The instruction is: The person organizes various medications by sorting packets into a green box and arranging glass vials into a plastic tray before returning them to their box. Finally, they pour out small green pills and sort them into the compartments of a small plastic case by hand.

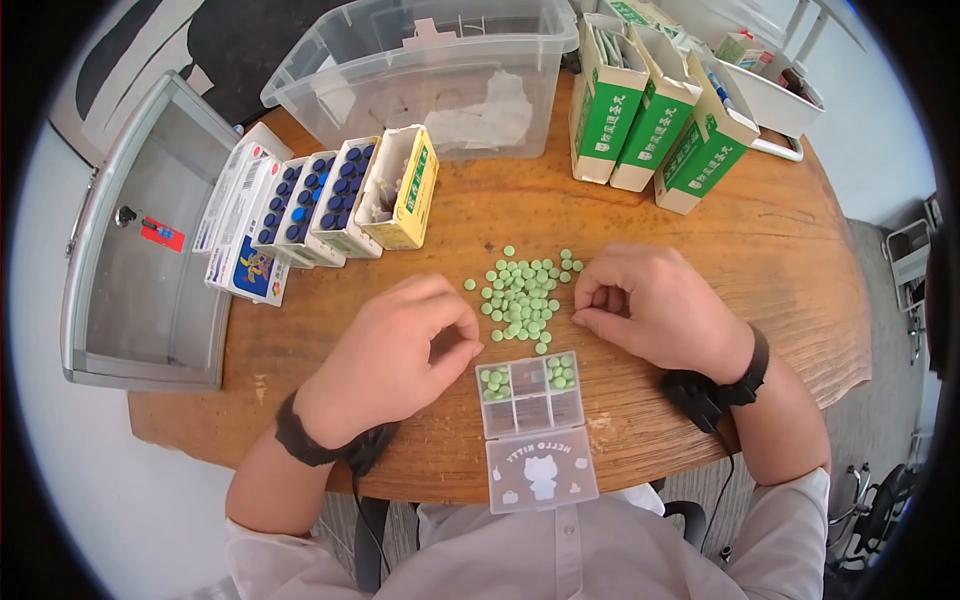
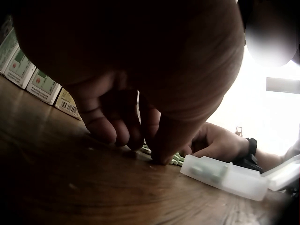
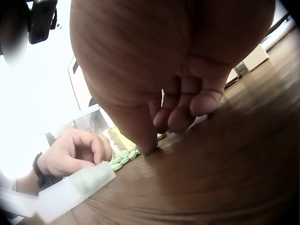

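Round green tablets (image 1: 520, 300) (image 3: 123, 157) lie in a loose pile on the wooden table. Just below them sits a clear pill box (image 1: 533, 412) (image 2: 243, 183) (image 3: 61, 199), its Hello Kitty lid (image 1: 541, 470) folded open toward the body; tablets fill part of its two upper corner compartments. The left hand (image 1: 385, 355) (image 2: 154, 79) rests left of the pile, fingers loosely curled, fingertips near the table. On the pile's right, the right hand (image 1: 665, 305) (image 3: 159, 70) is similarly curled, its thumb low by the table. Neither hand visibly holds anything.
Behind the left hand stand a yellow carton (image 1: 410, 190) and several boxes of blue-capped vials (image 1: 343, 195). A clear plastic bin (image 1: 430, 100) is at the back, green-and-white cartons (image 1: 700, 150) at back right, and a clear-fronted case (image 1: 150, 270) at far left.
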`<state>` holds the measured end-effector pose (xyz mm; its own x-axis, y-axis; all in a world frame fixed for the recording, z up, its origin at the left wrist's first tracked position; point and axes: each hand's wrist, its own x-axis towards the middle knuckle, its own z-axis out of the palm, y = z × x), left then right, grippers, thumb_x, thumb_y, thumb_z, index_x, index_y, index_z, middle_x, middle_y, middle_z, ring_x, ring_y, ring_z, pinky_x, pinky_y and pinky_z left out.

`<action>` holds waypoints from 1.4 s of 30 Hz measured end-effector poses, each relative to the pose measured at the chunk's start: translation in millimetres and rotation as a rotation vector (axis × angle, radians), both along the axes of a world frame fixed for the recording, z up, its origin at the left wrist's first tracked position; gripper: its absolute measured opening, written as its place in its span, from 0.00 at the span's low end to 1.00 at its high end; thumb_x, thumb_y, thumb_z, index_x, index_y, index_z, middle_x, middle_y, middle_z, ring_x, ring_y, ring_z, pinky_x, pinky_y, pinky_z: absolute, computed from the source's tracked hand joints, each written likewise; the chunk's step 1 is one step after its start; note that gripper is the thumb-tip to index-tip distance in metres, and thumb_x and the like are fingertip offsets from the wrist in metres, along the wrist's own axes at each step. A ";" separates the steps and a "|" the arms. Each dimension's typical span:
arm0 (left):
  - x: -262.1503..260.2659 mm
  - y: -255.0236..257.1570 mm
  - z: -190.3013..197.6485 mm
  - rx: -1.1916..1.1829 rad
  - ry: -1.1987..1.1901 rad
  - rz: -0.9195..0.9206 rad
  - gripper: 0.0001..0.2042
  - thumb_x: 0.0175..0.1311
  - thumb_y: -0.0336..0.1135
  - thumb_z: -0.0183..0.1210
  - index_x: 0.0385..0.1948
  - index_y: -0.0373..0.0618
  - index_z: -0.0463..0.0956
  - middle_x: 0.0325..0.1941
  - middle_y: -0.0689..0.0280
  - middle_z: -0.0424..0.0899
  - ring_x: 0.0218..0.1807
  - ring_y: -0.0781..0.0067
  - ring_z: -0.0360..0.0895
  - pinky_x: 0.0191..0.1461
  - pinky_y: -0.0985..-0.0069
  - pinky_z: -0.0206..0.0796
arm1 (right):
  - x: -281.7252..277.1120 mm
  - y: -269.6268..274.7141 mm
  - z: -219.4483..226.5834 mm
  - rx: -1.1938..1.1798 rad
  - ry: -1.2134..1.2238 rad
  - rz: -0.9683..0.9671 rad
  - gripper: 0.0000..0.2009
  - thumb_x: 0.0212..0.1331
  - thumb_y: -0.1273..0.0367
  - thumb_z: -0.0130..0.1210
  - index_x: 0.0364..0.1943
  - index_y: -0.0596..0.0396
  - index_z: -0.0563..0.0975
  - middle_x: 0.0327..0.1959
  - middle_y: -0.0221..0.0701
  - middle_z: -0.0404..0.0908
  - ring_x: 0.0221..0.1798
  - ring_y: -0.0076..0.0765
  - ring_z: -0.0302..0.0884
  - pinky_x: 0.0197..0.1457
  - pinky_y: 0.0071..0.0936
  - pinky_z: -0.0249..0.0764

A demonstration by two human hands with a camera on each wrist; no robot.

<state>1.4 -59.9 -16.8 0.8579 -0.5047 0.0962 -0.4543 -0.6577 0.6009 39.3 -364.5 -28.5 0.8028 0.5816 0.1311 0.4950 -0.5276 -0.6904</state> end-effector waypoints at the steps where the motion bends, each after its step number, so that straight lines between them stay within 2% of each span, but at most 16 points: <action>1: 0.6 0.1 1.1 0.000 -0.002 -0.003 0.06 0.63 0.28 0.74 0.38 0.43 0.88 0.40 0.63 0.85 0.40 0.61 0.83 0.44 0.66 0.75 | 0.0 -0.5 1.9 0.000 -0.002 -0.003 0.05 0.61 0.74 0.72 0.38 0.57 0.87 0.33 0.37 0.86 0.36 0.43 0.87 0.41 0.39 0.83; 4: -0.1 1.9 5.2 -0.061 0.006 -0.046 0.06 0.61 0.28 0.75 0.36 0.43 0.87 0.40 0.63 0.86 0.40 0.62 0.84 0.45 0.67 0.75 | -2.9 0.2 11.6 0.095 0.123 0.073 0.05 0.61 0.74 0.73 0.38 0.56 0.87 0.32 0.35 0.85 0.35 0.39 0.87 0.40 0.37 0.83; 6: -1.5 2.2 13.0 -0.162 0.092 -0.163 0.06 0.59 0.27 0.76 0.34 0.43 0.86 0.40 0.64 0.86 0.42 0.62 0.84 0.46 0.68 0.75 | -6.5 1.7 18.2 0.108 0.267 0.236 0.05 0.61 0.74 0.73 0.38 0.57 0.87 0.32 0.34 0.85 0.34 0.35 0.87 0.40 0.37 0.82; 10: -3.0 -0.5 9.6 -0.147 0.105 -0.201 0.06 0.59 0.27 0.75 0.35 0.43 0.87 0.39 0.64 0.87 0.43 0.61 0.85 0.48 0.68 0.76 | -6.9 5.0 6.7 0.122 0.270 0.254 0.05 0.62 0.75 0.71 0.40 0.56 0.87 0.33 0.36 0.85 0.36 0.41 0.87 0.41 0.38 0.82; 12: 0.3 1.7 7.0 -0.099 0.074 -0.163 0.07 0.61 0.26 0.74 0.40 0.43 0.89 0.45 0.63 0.87 0.47 0.60 0.84 0.51 0.67 0.77 | -2.0 3.1 0.6 0.145 -0.065 0.078 0.06 0.62 0.75 0.70 0.42 0.57 0.86 0.35 0.38 0.86 0.39 0.48 0.87 0.44 0.40 0.83; 13: 0.5 0.3 3.7 -0.101 0.073 -0.162 0.07 0.61 0.26 0.74 0.40 0.43 0.89 0.45 0.63 0.87 0.47 0.60 0.84 0.51 0.67 0.77 | 0.2 2.4 0.0 0.143 -0.065 0.079 0.06 0.62 0.75 0.70 0.42 0.57 0.86 0.35 0.38 0.86 0.39 0.48 0.87 0.44 0.40 0.83; 15: -0.2 -4.6 -3.5 -0.101 -0.100 -0.115 0.10 0.64 0.25 0.72 0.45 0.43 0.90 0.51 0.61 0.86 0.51 0.58 0.84 0.55 0.65 0.77 | 3.2 0.2 -0.1 0.048 -0.259 -0.068 0.07 0.62 0.76 0.69 0.43 0.57 0.85 0.37 0.40 0.86 0.42 0.53 0.86 0.47 0.44 0.83; 19: -0.5 -5.1 -5.1 -0.020 -0.109 -0.168 0.11 0.65 0.23 0.70 0.48 0.43 0.90 0.55 0.60 0.85 0.55 0.57 0.83 0.57 0.64 0.77 | 6.8 -4.7 -1.5 0.006 -0.134 0.010 0.07 0.62 0.75 0.69 0.43 0.58 0.85 0.38 0.40 0.86 0.43 0.52 0.86 0.49 0.45 0.83; 22: -0.1 0.5 -4.3 -0.036 -0.076 -0.169 0.11 0.65 0.22 0.69 0.48 0.43 0.90 0.52 0.60 0.86 0.52 0.56 0.84 0.54 0.64 0.78 | 5.3 -3.3 -4.1 -0.005 -0.048 0.037 0.08 0.62 0.76 0.69 0.44 0.59 0.85 0.37 0.40 0.86 0.42 0.51 0.86 0.48 0.44 0.83; 25: 0.5 3.5 -4.6 -0.018 -0.033 -0.135 0.11 0.65 0.21 0.69 0.47 0.43 0.90 0.48 0.61 0.86 0.47 0.57 0.85 0.51 0.65 0.79 | 4.3 -4.6 -1.9 0.083 0.029 -0.001 0.08 0.61 0.76 0.70 0.43 0.59 0.85 0.36 0.40 0.86 0.40 0.48 0.87 0.47 0.43 0.84; 27: 0.3 2.0 -4.3 -0.023 -0.058 -0.120 0.10 0.65 0.21 0.69 0.46 0.42 0.90 0.44 0.62 0.86 0.43 0.57 0.85 0.49 0.66 0.79 | 2.7 -8.6 11.4 0.036 0.029 0.041 0.08 0.60 0.75 0.70 0.43 0.58 0.85 0.36 0.40 0.87 0.38 0.46 0.88 0.45 0.41 0.84; 31: -2.2 -1.3 -3.9 -0.046 -0.085 -0.050 0.09 0.65 0.22 0.70 0.45 0.42 0.90 0.44 0.62 0.86 0.44 0.57 0.85 0.48 0.67 0.78 | 5.5 -22.8 25.9 -0.102 0.100 0.095 0.08 0.60 0.75 0.71 0.41 0.58 0.85 0.35 0.39 0.86 0.38 0.45 0.88 0.44 0.40 0.83; 33: -0.9 1.2 -5.2 -0.049 -0.061 -0.009 0.10 0.66 0.22 0.70 0.47 0.43 0.89 0.42 0.62 0.85 0.41 0.62 0.85 0.47 0.69 0.78 | 5.2 -25.2 24.8 -0.173 0.133 0.104 0.06 0.60 0.75 0.69 0.38 0.58 0.84 0.34 0.38 0.86 0.39 0.44 0.88 0.43 0.39 0.82; 37: -0.6 -0.4 -0.5 -0.065 0.005 0.013 0.09 0.66 0.22 0.70 0.46 0.41 0.87 0.39 0.63 0.85 0.38 0.68 0.83 0.45 0.71 0.77 | 4.3 -20.9 24.6 -0.169 0.137 0.106 0.05 0.59 0.75 0.68 0.37 0.58 0.84 0.34 0.38 0.85 0.38 0.44 0.88 0.43 0.40 0.82; 39: -3.1 -3.8 1.8 -0.176 0.178 0.092 0.07 0.67 0.22 0.70 0.43 0.40 0.86 0.38 0.65 0.85 0.36 0.73 0.81 0.43 0.73 0.75 | 3.7 -18.7 21.7 -0.134 0.090 0.138 0.04 0.60 0.75 0.69 0.37 0.57 0.84 0.34 0.37 0.86 0.37 0.43 0.87 0.42 0.38 0.82; 42: -3.6 -2.3 12.3 -0.163 0.135 0.027 0.05 0.66 0.23 0.71 0.40 0.40 0.85 0.37 0.66 0.86 0.36 0.75 0.82 0.42 0.75 0.75 | 2.3 -15.3 28.0 -0.057 0.129 0.142 0.04 0.60 0.75 0.69 0.37 0.57 0.85 0.34 0.36 0.86 0.35 0.41 0.87 0.40 0.37 0.81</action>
<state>-2.2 -62.2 -4.6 0.8817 -0.4683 0.0581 -0.3458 -0.5575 0.7547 41.5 -379.8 -0.5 0.7205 0.6935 -0.0042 0.4760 -0.4989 -0.7242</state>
